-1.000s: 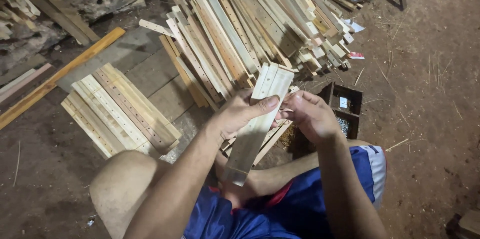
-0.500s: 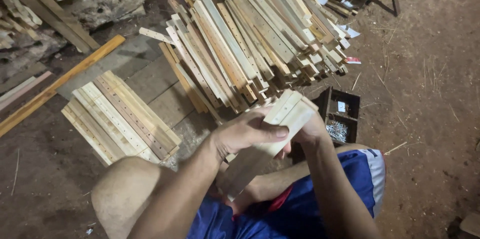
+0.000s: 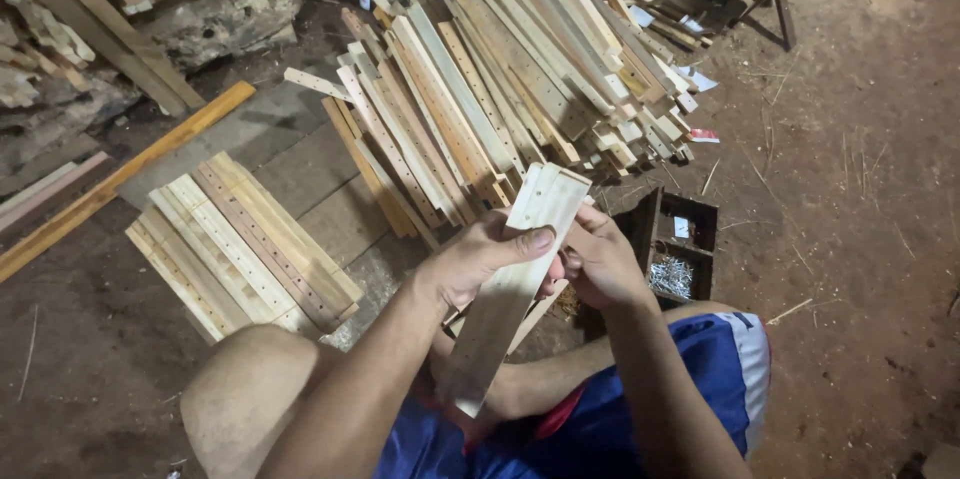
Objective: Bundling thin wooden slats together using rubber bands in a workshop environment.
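Note:
A pale wooden slat (image 3: pixel 505 289) with a row of small holes is held tilted in front of me, its lower end near my lap. My left hand (image 3: pixel 482 257) grips it from the left, thumb across its face. From the right side my right hand (image 3: pixel 598 261) holds the same slat at about the same height. A second thin slat shows just behind it. My bare knee (image 3: pixel 245 399) and blue shorts (image 3: pixel 690 379) fill the bottom of the view.
A big heap of similar drilled slats (image 3: pixel 500 79) lies ahead on the dirt floor. A neat stack of slats (image 3: pixel 240 244) sits to the left. A small dark box of nails (image 3: pixel 675 254) stands right of my hands. A long plank (image 3: pixel 120 179) lies far left.
The slat has swung between tilts in my hands and now stands steeper again. Both hands kept their hold on it, and the view shifted slightly.

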